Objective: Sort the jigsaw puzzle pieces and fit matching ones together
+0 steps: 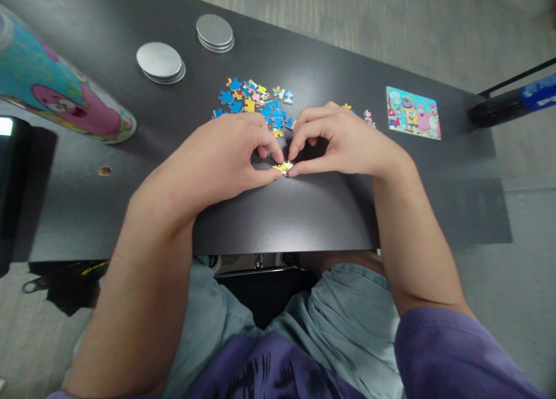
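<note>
My left hand (pixel 226 156) and my right hand (pixel 343 141) meet at the middle of the dark table (pixel 282 213). Both pinch small yellow puzzle pieces (pixel 284 167) between thumb and fingertips, pressed together on the tabletop. Just behind my hands lies a loose heap of blue and yellow puzzle pieces (pixel 254 101). A few more pieces (pixel 368 118) show past my right hand.
A small cartoon picture card (pixel 412 112) lies at the right. Two round metal lids (pixel 160 62) (pixel 215 32) sit at the back. A colourful cartoon tube (pixel 56 89) lies at the left. A black and blue object (pixel 512 101) rests at the table's right edge.
</note>
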A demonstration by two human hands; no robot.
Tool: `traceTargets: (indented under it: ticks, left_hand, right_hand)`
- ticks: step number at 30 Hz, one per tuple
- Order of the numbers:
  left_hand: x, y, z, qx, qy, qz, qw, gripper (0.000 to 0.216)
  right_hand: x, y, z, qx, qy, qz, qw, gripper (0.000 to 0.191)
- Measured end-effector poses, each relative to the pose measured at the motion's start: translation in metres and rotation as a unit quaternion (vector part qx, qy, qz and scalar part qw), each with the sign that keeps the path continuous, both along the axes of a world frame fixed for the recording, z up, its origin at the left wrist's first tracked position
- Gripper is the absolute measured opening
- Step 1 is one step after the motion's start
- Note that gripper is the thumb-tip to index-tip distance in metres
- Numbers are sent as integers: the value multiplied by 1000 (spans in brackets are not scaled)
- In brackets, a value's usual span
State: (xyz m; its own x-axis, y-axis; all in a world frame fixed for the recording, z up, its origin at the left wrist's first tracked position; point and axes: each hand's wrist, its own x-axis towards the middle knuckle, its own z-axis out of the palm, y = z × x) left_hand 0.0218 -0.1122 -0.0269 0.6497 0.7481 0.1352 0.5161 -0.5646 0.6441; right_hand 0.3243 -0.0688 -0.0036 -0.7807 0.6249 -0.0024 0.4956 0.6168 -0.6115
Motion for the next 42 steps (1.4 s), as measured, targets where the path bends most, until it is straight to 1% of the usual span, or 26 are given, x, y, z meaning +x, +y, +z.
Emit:
traceTargets:
  ticks: [5, 9, 11, 13, 16, 18, 21, 24, 27, 31, 34, 36, 38, 40, 42]
  left_hand:
    - [1, -1, 0, -7, 13, -6, 1000, 13]
    - [1, -2, 4, 6, -23, -3, 1000, 21]
    - [0, -3, 7, 28, -61, 28, 997, 21]
    - [-1, -4, 10, 54, -75, 73, 993, 18]
    - [-4, -4, 11, 66, -42, 133, 988, 18]
    - [-6, -3, 11, 60, -27, 153, 986, 19]
    - [-7, -3, 7, 49, -16, 155, 987, 18]
    - [-7, -1, 2, 27, 9, 155, 988, 14]
    - [-6, 2, -3, 16, 21, 151, 988, 20]
    - [-6, 5, -8, 21, 25, 126, 992, 18]
    - [-5, 5, -9, 27, 28, 110, 993, 32]
    - [-6, 4, -7, 39, 26, 114, 992, 37]
    - [-6, 1, -5, 49, 21, 128, 990, 33]
    - [-6, 0, -4, 56, 14, 142, 988, 24]
    - [-6, -1, -4, 57, 21, 144, 988, 20]
  right_hand:
    - [-1, 0, -1, -4, 7, -2, 1000, 26]
    - [-4, 0, -6, 27, 17, -6, 999, 28]
    - [-5, 1, -9, 39, 22, 2, 999, 33]
    - [-5, 2, -10, 39, 27, 6, 999, 40]
    - [-3, 2, -9, 35, 34, -6, 999, 43]
    - [-1, 2, -8, 44, 37, -30, 998, 42]
    - [1, 2, -7, 76, 21, -66, 995, 40]
    - [3, 3, -8, 102, -3, -75, 992, 37]
    - [3, 4, -10, 107, -13, -78, 991, 34]
    - [3, 5, -12, 102, -22, -78, 991, 33]
    - [4, 6, -13, 101, -19, -70, 992, 30]
    - [5, 7, -14, 105, -17, -68, 992, 30]
    - [5, 9, -15, 109, -17, -69, 992, 31]
    - [6, 10, -17, 112, -17, -68, 991, 32]
    - [6, 11, -18, 112, -15, -63, 992, 32]
